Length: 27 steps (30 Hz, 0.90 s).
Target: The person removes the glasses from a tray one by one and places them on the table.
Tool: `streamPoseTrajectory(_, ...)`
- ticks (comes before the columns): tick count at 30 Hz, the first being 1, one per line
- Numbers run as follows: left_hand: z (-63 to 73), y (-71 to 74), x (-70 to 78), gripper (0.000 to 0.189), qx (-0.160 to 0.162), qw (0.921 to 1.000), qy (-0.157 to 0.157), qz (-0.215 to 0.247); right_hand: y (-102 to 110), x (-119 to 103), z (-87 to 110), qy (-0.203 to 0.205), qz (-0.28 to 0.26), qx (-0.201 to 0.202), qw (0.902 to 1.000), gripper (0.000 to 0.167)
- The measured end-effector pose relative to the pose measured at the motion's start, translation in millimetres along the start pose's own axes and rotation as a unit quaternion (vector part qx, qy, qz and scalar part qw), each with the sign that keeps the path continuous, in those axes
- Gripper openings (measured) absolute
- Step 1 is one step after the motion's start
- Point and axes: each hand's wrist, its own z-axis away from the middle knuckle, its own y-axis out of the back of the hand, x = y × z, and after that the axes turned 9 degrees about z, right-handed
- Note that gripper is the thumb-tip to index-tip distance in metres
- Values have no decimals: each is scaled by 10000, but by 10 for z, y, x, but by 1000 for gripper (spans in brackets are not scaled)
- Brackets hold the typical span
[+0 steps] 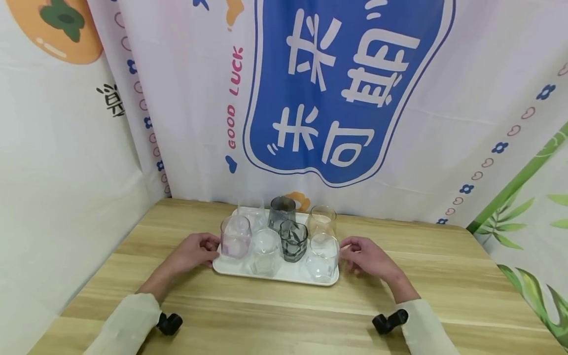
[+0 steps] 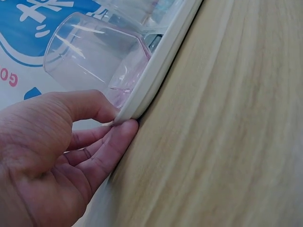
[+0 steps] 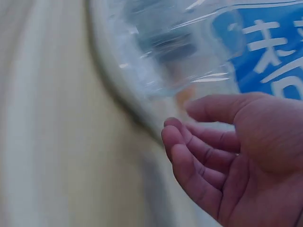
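Observation:
A white tray lies on the wooden table and carries several drinking glasses. My left hand pinches its left rim, thumb on top and fingertips at the underside, beside a pinkish glass. By the right rim is my right hand, its fingers loosely bent with a gap between thumb and fingertips; the blur hides whether they touch the tray. Nearest to it stands a clear glass. Another clear glass, a dark faceted glass, a grey glass and an amber-tinted glass share the tray.
The wooden table extends in front of the tray and to both sides. Close behind the tray hangs a printed cloth with blue and white lettering. A white cloth wall borders the left side, and a leaf-patterned cloth the right.

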Motion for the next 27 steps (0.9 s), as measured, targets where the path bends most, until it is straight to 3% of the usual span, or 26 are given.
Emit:
streamPoseTrajectory(5,21,-3,-49,39,35,10000,-29,12,117,-159,73,763,-211,323,9963,33)
streamPoseTrajectory(8,3,-3,-51,38,75,9999,-135,-24,149,-240,82,1363,-410,235,9895,35)
streamPoseTrajectory(11,-16,-1,-39,38,88,9997,-217,-58,145,-296,91,1704,-478,-10,9842,43)
streamPoseTrajectory(16,-20,-13,-38,37,154,9996,-215,-91,72,-324,100,1730,-428,-255,9837,64)
streamPoseTrajectory(27,-23,-12,-56,36,202,9995,-227,-27,-104,-312,60,1470,-20,-270,9888,89)
